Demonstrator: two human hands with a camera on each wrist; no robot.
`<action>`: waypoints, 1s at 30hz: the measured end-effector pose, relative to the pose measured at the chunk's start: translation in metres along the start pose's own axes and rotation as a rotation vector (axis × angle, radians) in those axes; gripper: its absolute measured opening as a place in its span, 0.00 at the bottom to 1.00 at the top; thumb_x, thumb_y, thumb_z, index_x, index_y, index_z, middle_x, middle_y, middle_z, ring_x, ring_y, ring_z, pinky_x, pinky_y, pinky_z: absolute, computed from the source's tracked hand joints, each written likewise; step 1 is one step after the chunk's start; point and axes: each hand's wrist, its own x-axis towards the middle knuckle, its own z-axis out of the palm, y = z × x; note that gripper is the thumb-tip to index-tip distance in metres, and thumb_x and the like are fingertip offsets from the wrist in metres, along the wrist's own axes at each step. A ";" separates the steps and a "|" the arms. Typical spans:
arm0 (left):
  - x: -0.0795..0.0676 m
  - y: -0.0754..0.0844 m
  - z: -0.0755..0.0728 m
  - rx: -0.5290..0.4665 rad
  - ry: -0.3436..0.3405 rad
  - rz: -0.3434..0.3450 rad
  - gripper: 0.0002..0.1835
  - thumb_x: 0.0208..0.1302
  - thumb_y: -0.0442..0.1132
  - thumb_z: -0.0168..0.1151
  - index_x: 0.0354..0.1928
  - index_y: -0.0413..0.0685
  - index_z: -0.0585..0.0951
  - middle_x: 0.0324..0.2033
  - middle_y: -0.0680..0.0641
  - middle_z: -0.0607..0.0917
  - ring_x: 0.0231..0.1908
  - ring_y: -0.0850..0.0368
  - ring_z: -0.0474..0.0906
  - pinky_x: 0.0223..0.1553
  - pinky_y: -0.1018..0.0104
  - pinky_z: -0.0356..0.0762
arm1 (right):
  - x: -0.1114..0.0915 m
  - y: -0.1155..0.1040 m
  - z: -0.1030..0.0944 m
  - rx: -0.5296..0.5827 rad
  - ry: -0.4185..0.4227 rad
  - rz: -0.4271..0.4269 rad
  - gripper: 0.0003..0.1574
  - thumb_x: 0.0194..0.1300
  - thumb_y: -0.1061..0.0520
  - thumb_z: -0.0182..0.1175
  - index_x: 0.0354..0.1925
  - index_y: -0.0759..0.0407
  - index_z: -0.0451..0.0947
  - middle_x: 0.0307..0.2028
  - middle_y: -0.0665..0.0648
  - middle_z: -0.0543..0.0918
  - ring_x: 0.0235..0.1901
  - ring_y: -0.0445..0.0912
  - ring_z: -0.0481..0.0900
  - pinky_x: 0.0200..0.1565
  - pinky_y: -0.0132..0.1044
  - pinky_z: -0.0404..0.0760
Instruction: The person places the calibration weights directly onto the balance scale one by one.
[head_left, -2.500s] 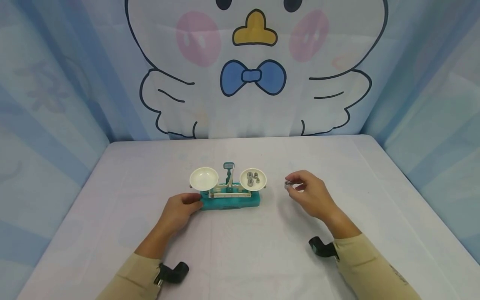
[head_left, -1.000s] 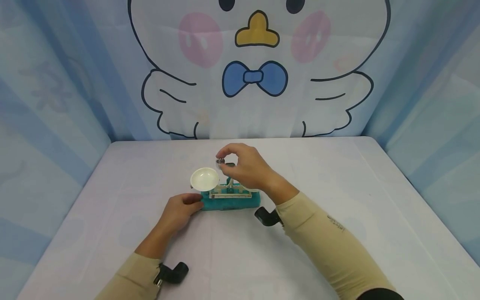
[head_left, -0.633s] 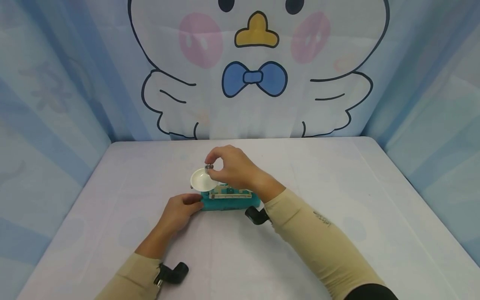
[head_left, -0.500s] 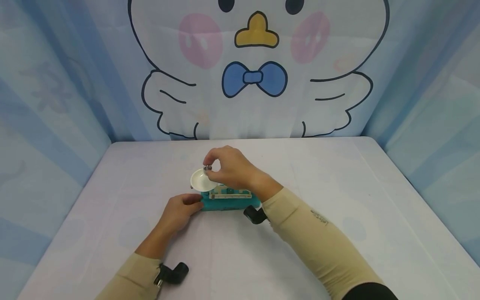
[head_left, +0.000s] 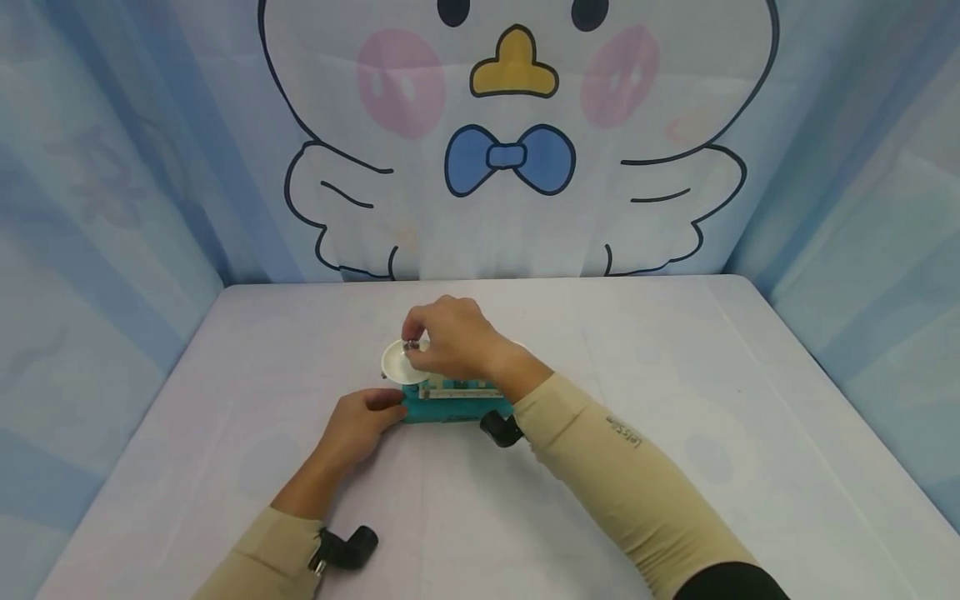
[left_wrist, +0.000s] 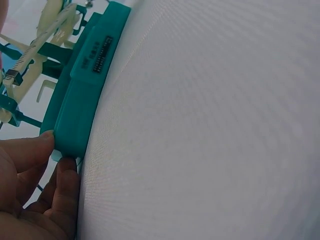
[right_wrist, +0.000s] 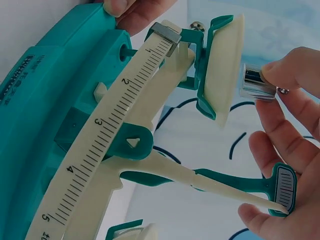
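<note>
A teal balance scale [head_left: 453, 410] with two cream pans stands in the middle of the table. My left hand [head_left: 358, 425] holds the left end of its base; the left wrist view has the thumb on top and fingertips at the underside. Between thumb and index finger my right hand [head_left: 457, 337] pinches a shiny cylindrical metal weight [right_wrist: 256, 84] with a small knob. In the right wrist view this weight is just above the left pan [right_wrist: 225, 67], a small gap apart. My right hand covers most of the right pan [head_left: 520, 344] and hides what it holds.
The white-covered table [head_left: 637, 333] stretches around the scale. Behind it hangs a curtain [head_left: 510, 225] with a cartoon bird. A black wrist camera [head_left: 347, 547] sits on the left sleeve, another camera [head_left: 501, 428] on the right one.
From right of the scale, my right hand has carried the weight leftward across it, then lowered it to the left pan. Several weights earlier seen in the right pan are now hidden. My left hand stays put.
</note>
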 end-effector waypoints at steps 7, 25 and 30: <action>0.000 0.001 0.001 0.001 0.003 -0.011 0.19 0.69 0.37 0.61 0.59 0.35 0.80 0.55 0.38 0.82 0.60 0.43 0.74 0.62 0.45 0.71 | 0.002 -0.003 0.000 -0.049 -0.032 0.008 0.12 0.69 0.49 0.61 0.48 0.50 0.83 0.45 0.46 0.86 0.52 0.45 0.74 0.65 0.50 0.62; -0.002 -0.001 0.000 -0.026 0.005 0.023 0.20 0.69 0.38 0.61 0.58 0.35 0.80 0.55 0.38 0.83 0.60 0.43 0.73 0.61 0.46 0.71 | 0.003 -0.004 0.002 -0.104 -0.054 0.014 0.13 0.68 0.49 0.61 0.49 0.49 0.84 0.44 0.44 0.85 0.51 0.45 0.73 0.66 0.53 0.60; -0.002 -0.001 0.000 -0.022 0.005 0.016 0.20 0.69 0.38 0.61 0.59 0.35 0.80 0.56 0.38 0.82 0.61 0.43 0.73 0.62 0.46 0.70 | 0.002 -0.005 0.001 -0.084 -0.065 0.010 0.14 0.68 0.50 0.62 0.50 0.50 0.83 0.45 0.46 0.85 0.51 0.45 0.73 0.65 0.50 0.61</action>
